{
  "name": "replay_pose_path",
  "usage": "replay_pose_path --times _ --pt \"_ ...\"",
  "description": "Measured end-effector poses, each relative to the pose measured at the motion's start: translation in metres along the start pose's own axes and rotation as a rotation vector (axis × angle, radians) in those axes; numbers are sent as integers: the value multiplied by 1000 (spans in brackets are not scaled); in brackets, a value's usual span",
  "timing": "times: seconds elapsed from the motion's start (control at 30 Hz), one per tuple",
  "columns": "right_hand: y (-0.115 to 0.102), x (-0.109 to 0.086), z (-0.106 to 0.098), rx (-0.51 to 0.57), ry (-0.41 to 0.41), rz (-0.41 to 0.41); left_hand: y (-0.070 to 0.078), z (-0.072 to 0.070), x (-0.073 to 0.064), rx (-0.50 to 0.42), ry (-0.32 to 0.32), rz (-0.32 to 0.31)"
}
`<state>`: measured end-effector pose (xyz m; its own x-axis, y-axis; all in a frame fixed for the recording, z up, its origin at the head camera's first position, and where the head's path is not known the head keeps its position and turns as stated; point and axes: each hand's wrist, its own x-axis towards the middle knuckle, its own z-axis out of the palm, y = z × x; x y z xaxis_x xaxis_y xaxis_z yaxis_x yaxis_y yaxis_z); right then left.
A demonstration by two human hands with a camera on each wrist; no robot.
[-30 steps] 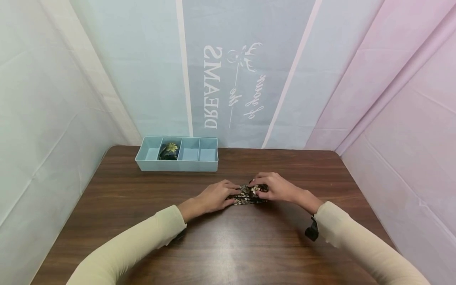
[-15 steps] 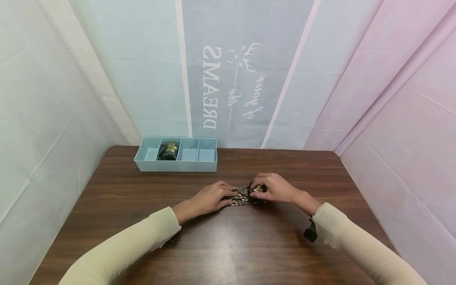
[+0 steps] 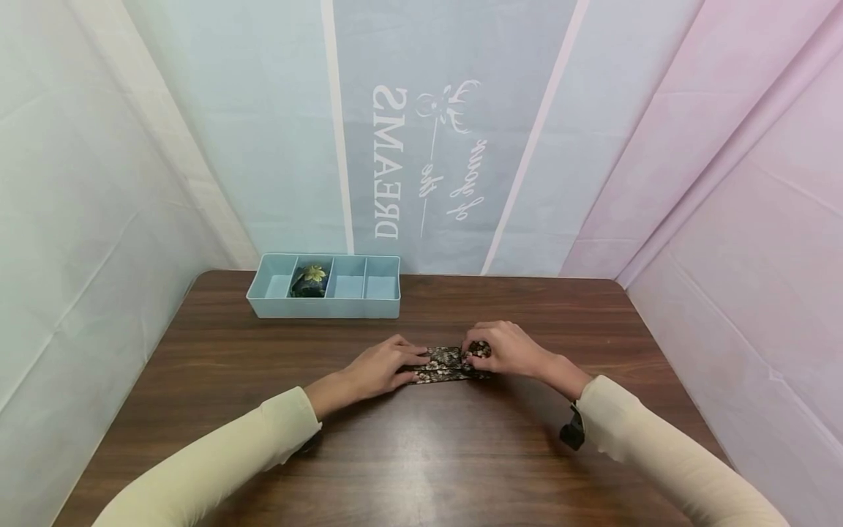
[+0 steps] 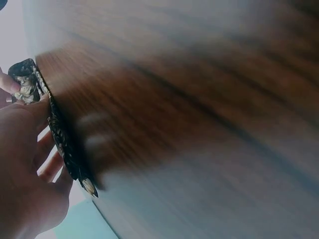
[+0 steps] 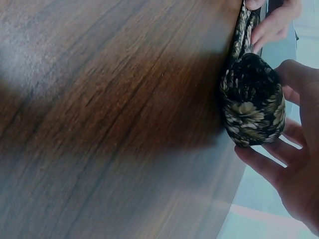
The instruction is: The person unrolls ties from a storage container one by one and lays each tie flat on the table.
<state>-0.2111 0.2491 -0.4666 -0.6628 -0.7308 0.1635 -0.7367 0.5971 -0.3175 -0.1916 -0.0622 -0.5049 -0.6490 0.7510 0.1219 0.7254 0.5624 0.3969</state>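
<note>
A dark floral cloth (image 3: 440,364), folded into a narrow strip with pale flowers, lies on the brown table. My left hand (image 3: 380,369) rests on its left end, fingers extended over the fabric. The right hand (image 3: 506,348) grips the other end, where the fabric is curled into a roll. In the right wrist view, the thumb and fingers of my right hand (image 5: 301,149) curve around this rolled end (image 5: 254,107). Seen from the left wrist, the strip (image 4: 62,139) runs low along the tabletop beside my left hand (image 4: 30,149).
A light blue divided box (image 3: 323,307) stands at the back left of the wood-grain table (image 3: 408,454). One of its compartments holds a dark folded cloth with a yellow-green flower (image 3: 309,282). Behind the table hangs a printed curtain (image 3: 435,44).
My left hand has slid left along the strip, so more of the fabric shows between the hands. The right hand has stayed nearly in place, its fingers drawn closer around the rolled end.
</note>
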Motion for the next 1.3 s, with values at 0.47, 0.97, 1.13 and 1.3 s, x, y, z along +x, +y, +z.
replay_pose_path --times 0.47,0.97,1.13,1.3 --pt "5 -3 -7 83 -66 -29 -7 -7 -14 -18 -12 -19" --pt "6 -4 -2 45 59 -14 -18 -13 -29 -3 9 11" --pt "8 -8 -8 61 38 11 -21 -16 -34 -3 4 8" --pt "12 -14 -13 92 -12 -1 -24 -17 -37 13 -8 5"
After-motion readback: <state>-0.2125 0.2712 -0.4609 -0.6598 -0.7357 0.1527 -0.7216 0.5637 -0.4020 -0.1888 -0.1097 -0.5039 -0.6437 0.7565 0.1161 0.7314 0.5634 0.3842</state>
